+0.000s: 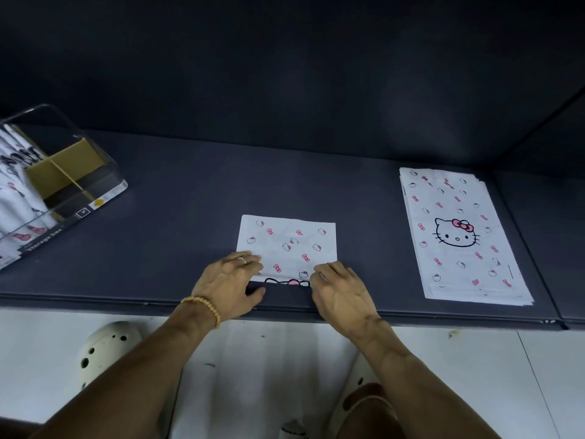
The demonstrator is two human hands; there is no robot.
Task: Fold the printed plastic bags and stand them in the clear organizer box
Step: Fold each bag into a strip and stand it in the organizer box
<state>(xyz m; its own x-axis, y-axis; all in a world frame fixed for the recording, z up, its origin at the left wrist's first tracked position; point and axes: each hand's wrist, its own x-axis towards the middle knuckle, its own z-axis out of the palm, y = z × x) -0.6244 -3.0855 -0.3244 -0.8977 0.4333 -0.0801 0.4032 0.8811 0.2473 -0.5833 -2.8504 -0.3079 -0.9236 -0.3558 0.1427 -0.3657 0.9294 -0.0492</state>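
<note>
A white plastic bag printed with cat faces and pink bows lies folded in half on the dark shelf, near its front edge. My left hand holds the bag's near left corner, fingers on top and thumb at the fold. My right hand pinches the near right corner. A stack of unfolded printed bags lies flat to the right. The clear organizer box stands at the far left, with several folded bags upright in its left part.
A brown cardboard divider sits inside the box. The dark shelf surface stretches between box and bag, with a back wall behind and a side wall at right. Below the shelf edge are a white floor and cream clogs.
</note>
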